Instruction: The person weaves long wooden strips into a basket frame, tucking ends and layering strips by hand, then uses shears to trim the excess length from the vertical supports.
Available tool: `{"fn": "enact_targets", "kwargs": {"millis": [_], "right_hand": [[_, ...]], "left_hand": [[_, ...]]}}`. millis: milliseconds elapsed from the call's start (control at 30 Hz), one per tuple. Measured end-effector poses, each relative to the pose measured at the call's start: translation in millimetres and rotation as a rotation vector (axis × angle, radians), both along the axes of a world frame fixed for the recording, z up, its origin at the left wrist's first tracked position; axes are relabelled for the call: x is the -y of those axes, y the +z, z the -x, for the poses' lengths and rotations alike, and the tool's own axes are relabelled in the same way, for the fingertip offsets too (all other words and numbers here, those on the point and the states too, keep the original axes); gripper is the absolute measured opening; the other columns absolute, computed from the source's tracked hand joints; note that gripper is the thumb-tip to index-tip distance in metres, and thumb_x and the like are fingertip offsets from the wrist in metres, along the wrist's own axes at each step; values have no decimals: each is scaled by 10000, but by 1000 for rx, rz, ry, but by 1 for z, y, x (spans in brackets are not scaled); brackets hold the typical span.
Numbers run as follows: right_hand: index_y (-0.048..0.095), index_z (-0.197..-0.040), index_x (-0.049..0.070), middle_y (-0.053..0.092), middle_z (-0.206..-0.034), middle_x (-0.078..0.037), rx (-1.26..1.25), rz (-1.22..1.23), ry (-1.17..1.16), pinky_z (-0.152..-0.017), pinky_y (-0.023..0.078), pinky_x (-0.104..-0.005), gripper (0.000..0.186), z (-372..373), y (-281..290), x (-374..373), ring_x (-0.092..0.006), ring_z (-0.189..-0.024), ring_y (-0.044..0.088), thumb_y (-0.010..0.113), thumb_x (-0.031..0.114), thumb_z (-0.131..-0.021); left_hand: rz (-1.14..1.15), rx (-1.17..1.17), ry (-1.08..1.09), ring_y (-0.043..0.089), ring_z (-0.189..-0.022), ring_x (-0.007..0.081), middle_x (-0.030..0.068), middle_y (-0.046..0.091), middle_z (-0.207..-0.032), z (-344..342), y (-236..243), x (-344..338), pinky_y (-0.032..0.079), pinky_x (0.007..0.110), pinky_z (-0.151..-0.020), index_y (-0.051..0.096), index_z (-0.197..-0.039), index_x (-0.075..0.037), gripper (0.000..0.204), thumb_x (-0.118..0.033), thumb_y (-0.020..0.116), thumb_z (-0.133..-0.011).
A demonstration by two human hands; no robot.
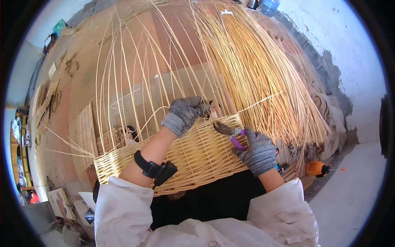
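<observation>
A woven panel of pale rods (197, 156) lies across my lap, with long loose upright rods (123, 82) fanning out from its upper edge. My left hand (185, 113), in a grey knit glove, pinches thin rods at that edge, right of centre; a black strapped device is on that wrist. My right hand (257, 152), gloved alike, is closed on pruning shears (224, 128) with purple handles, whose blades are beside the panel's top edge near its right end, just right of and below my left hand.
A large bundle of loose rods (263, 78) covers the right of the floor (82, 78). Short woven pieces (85, 127) lie at left. An orange bottle (317, 168) sits at lower right by a white wall (362, 82); a blue water jug (269, 7) is at the back.
</observation>
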State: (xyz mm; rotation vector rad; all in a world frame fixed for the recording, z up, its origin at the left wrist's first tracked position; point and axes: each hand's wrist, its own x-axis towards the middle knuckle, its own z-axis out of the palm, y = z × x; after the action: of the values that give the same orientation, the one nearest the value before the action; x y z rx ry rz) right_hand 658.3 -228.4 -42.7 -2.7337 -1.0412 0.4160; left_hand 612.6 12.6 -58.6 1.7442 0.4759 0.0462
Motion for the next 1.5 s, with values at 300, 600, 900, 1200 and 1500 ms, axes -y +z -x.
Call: {"fn": "enact_targets", "kwargs": {"millis": [300, 600, 900, 1200, 1500], "right_hand": [[487, -1068, 83, 593, -871, -122, 133, 18, 52, -635, 466, -384, 599, 12, 11, -28, -278, -740, 598, 660, 462, -638], [560, -893, 101, 609, -763, -125, -147, 3, -21, -623, 473, -371, 455, 35, 26, -29, -289, -693, 599, 712, 421, -607], [521, -1005, 60, 592, -847, -155, -42, 28, 126, -745, 457, -366, 593, 56, 16, -46, -287, -808, 581, 712, 435, -587], [509, -1047, 55, 593, -855, -155, 185, 30, 151, -750, 449, -369, 583, 45, 15, -82, -285, -819, 579, 687, 414, -623], [560, -966, 100, 617, -834, -133, 46, 12, 189, -687, 465, -385, 480, 63, 12, -117, -288, -790, 596, 682, 422, -632]], "left_hand": [[174, 81, 111, 593, -765, 178, 134, 627, -880, 19, 19, -9, 467, 252, -709, 596, -965, 54, 283, -169, 613, -792], [305, 369, 476, 580, -836, 254, 124, 600, -934, 44, 25, -90, 462, 311, -749, 635, -916, -59, 237, -213, 461, -868], [-686, -732, -405, 546, -977, 288, 117, 582, -1066, 11, -6, -14, 426, 338, -849, 605, -1044, -108, 599, -518, 632, -609], [-284, -345, -93, 587, -889, 214, 147, 613, -988, 46, 1, -52, 454, 281, -797, 584, -1050, 5, 613, -390, 740, -607], [-166, -246, -23, 598, -768, 189, 114, 639, -891, 60, 4, -73, 466, 277, -708, 618, -988, -14, 426, -305, 699, -688]]}}
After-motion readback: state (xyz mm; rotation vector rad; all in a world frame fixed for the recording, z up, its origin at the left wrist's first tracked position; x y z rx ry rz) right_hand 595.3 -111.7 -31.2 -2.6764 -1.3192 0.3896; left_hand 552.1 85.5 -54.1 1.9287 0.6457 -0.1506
